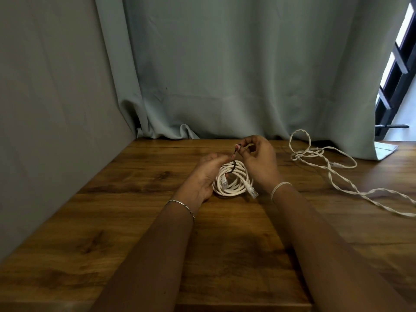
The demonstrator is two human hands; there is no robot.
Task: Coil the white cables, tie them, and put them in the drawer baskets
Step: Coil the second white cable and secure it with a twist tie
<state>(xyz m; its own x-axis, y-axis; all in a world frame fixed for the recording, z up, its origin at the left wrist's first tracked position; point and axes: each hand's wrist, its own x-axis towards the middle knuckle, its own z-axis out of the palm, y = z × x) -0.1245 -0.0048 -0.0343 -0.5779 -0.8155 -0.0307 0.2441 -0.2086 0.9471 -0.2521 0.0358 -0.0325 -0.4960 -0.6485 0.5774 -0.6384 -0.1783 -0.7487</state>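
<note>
The left hand (206, 176) curls round the left rim of the coiled cable (235, 184), which lies flat on the wooden table (135, 233) between the two wrists, and its fingertips reach up to the lower part of a dark tie (234, 164) looped over the far side of the coil. Gripping there likely stops the turns from springing apart while the tie is worked. The right hand (258, 158) is raised just above the coil, thumb and forefinger pinched on the tie's free end, the other fingers loosely bent; lifting the end upward probably draws the loop snug against the bundled strands. One clear plug (252, 192) sticks out at the coil's near right edge and another (224, 182) sits inside the ring, so both ends seem tucked in before binding. This looks like the tying step for the first cable, not yet finished. Well apart to the right, a second white cable (326, 158), twisted and loose, sprawls across the table towards the edge of view, waiting for coiling. A grey-green curtain (225, 75) hangs behind the table. No drawer or basket appears in the head view.
</note>
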